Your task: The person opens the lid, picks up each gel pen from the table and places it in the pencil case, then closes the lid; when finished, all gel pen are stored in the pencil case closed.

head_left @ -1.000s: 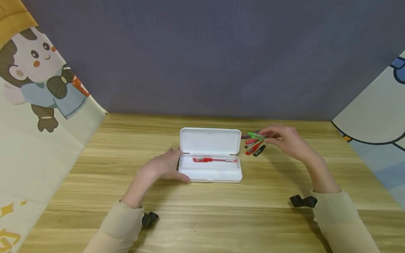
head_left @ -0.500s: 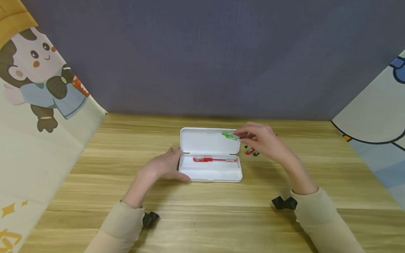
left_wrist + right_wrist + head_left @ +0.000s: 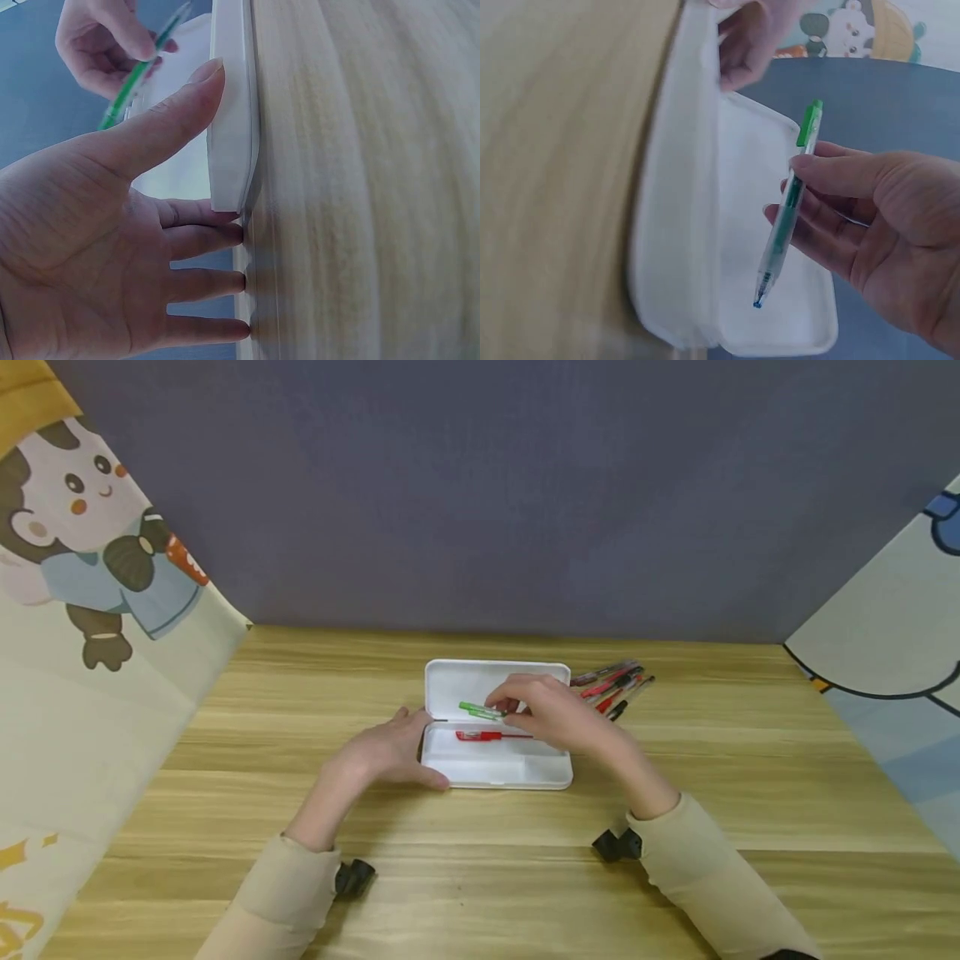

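A white pencil case (image 3: 472,772) lies on the table with its lid (image 3: 450,681) raised at the back. Inside, a red pen (image 3: 480,736) lies lengthwise in the rear part, its right end hidden behind my right hand. My right hand (image 3: 547,708) pinches a green pen (image 3: 784,214) between thumb and fingers, over the case near the hinge. The pen's green clip end points left. At the case's left end, my left hand (image 3: 382,750) has its thumb against the front corner, with the other fingers extended along the side, tips touching the table.
Several red, black and dark pens (image 3: 609,700) lie in a loose pile just right of the lid. A dark wall panel (image 3: 510,510) rises behind the wooden table (image 3: 480,868). Panels with cartoon prints stand at left and right.
My right hand has carried the green pen leftward from beside the pen pile to above the case. The left hand stays at the case's left end.
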`<state>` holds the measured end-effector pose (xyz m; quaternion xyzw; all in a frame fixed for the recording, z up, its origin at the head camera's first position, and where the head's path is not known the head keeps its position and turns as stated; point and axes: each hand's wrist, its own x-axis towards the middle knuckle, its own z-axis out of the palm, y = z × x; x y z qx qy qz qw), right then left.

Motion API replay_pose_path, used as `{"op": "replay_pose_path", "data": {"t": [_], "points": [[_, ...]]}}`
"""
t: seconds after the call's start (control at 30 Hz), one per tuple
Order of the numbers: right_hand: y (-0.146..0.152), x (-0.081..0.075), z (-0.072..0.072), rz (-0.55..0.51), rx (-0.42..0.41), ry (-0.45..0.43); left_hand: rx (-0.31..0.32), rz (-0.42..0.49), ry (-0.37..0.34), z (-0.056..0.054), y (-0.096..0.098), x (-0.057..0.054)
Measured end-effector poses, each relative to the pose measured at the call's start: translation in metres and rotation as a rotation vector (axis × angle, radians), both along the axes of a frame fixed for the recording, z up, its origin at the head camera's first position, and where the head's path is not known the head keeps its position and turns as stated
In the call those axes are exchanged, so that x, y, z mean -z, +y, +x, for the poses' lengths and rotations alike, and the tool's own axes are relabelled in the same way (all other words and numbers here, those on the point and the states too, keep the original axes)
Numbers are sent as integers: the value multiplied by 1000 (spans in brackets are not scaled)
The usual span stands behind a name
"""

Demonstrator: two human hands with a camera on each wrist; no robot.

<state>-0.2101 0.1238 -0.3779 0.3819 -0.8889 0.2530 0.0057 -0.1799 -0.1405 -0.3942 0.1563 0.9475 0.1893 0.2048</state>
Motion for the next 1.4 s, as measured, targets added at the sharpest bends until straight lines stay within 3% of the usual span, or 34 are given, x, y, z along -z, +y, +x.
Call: {"op": "replay_pose_path", "data": {"t": [0.53,0.87,1.13,1.27,1.4], "points": [[-11,23,1,199,21,9,10,-17,14,-1,-2,2],[-13,28,7,241,23,10,20,-18,9,3,-4,2],[-3,19,7,161,24,23,20,-13,10,4,-7,2],[17,11,4,78,8,4,14,-10,4,4,-7,1],[47,7,1,6,51,-39,16,-1,0,5,-7,0]]}}
